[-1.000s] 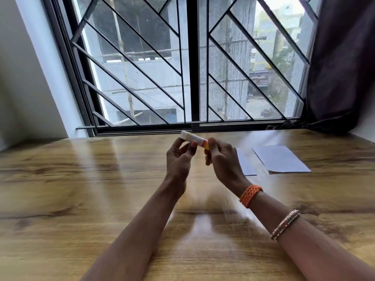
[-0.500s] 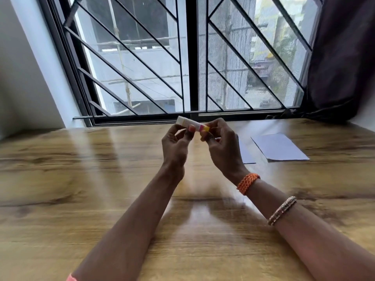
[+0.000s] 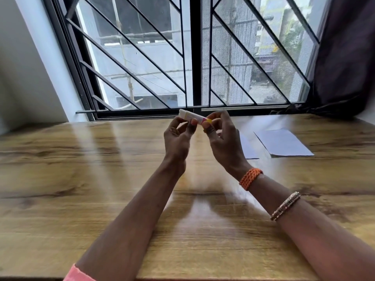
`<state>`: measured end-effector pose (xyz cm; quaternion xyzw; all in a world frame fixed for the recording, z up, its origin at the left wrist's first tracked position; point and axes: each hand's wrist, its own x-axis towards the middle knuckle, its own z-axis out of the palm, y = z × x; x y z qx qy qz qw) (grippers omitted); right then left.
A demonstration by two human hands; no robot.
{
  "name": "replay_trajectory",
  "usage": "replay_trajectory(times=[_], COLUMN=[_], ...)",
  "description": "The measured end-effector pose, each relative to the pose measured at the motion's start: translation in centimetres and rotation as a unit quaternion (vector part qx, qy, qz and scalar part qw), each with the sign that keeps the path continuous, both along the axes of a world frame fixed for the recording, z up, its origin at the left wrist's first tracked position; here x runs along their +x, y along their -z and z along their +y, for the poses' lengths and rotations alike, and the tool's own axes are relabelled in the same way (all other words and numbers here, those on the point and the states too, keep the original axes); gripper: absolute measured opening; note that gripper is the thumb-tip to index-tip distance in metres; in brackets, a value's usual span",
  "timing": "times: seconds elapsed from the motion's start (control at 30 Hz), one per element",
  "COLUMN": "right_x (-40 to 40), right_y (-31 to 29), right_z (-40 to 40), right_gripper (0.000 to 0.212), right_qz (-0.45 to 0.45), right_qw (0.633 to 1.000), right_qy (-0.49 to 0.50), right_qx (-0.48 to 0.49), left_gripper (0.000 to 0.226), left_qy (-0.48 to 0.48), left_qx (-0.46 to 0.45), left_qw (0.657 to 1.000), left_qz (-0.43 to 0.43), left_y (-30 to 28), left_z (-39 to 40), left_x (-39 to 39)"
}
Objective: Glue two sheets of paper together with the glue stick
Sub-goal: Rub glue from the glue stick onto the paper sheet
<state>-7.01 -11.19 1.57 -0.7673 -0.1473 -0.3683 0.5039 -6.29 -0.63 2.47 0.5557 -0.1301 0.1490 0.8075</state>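
On the wooden table (image 3: 81, 179) both paper sheets (image 3: 282, 142) lie apart and apparently unglued, well right of the hands, while the left hand (image 3: 178, 138) and right hand (image 3: 223, 138) pinch the raised glue stick (image 3: 192, 118), seemingly still capped.

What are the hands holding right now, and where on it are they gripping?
The glue stick, held above the table. The left hand pinches its white body; the right hand pinches the yellow end.

Glue stick (image 3: 194, 118) white, yellow-pink end — papers (image 3: 283, 143) pale lavender — table (image 3: 81, 179) brown woodgrain — bracelet (image 3: 250, 178) orange.
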Motion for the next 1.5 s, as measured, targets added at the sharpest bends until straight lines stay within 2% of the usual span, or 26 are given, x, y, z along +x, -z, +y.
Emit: replay_trajectory(times=[0.13,0.23,0.37,0.53,0.63,0.7,0.8,0.9,1.07,1.17,1.2,1.27,1.33,1.4,1.5], right_x=[0.0,-0.1,0.1,0.0,-0.3,-0.1,-0.3,-0.6,-0.1,-0.3,-0.2,-0.1,-0.4,-0.6,-0.6], right_y=[-0.2,-0.4,-0.7,-1.0,-1.3,-0.9,-0.3,0.3,0.1,-0.1,-0.1,-0.2,-0.9,-1.1,-0.9], right_z=[-0.2,-0.1,-0.5,-0.9,-0.5,-0.3,-0.2,0.0,-0.5,-0.6,-0.6,-0.6,-0.5,-0.4,-0.2], right_gripper=[0.024,0.023,0.021,0.043,0.046,0.042,0.016,0.020,0.018,0.008,0.003,0.023,0.040,0.042,0.030], right_qz=[-0.013,-0.008,0.049,0.130,0.190,0.159,0.044,-0.057,-0.079,-0.085,-0.070,0.015,0.130,0.212,0.216], right_qw=[1.000,1.000,0.997,0.979,0.962,0.979,0.999,0.984,0.977,0.965,0.966,0.984,0.991,0.964,0.965], right_qy=[0.013,0.007,-0.052,-0.113,-0.137,-0.083,0.008,0.050,0.114,0.157,0.161,0.117,-0.004,-0.109,-0.108], right_qx=[0.002,0.002,0.040,0.106,0.143,0.097,-0.017,-0.159,-0.163,-0.189,-0.190,-0.134,0.011,0.119,0.100], left_gripper=[0.015,0.016,0.019,0.021,0.020,0.019,0.019,0.015,0.014,0.015,0.016,0.019,0.022,0.023,0.020], left_qy=[0.010,0.019,0.029,0.052,0.048,0.035,0.001,-0.017,-0.010,0.000,0.002,0.006,0.008,0.007,-0.011], left_qx=[0.007,0.007,0.009,0.039,0.048,0.050,0.051,0.056,0.052,0.037,0.035,0.045,0.059,0.066,0.068], left_qw=[1.000,1.000,0.999,0.998,0.998,0.998,0.998,0.997,0.996,0.997,0.997,0.997,0.997,0.996,0.996], left_qz=[-0.002,-0.007,-0.011,-0.015,-0.002,0.006,0.030,0.044,0.070,0.072,0.067,0.055,0.049,0.051,0.056], left_y=[-0.4,-0.6,-0.6,-0.5,-0.5,-0.3,-0.4,-0.6,-0.6,-0.7,-0.8,-0.7,-0.4,-0.2,-0.2], left_z=[0.1,0.0,0.1,-0.1,-0.1,-0.1,0.1,0.4,0.3,0.0,0.0,-0.2,-0.4,-0.3,-0.1], left_x=[-0.2,-0.4,-0.4,-0.6,-0.7,-0.5,-0.5,-0.6,-0.6,-0.6,-0.7,-0.7,-0.7,-0.7,-0.6])
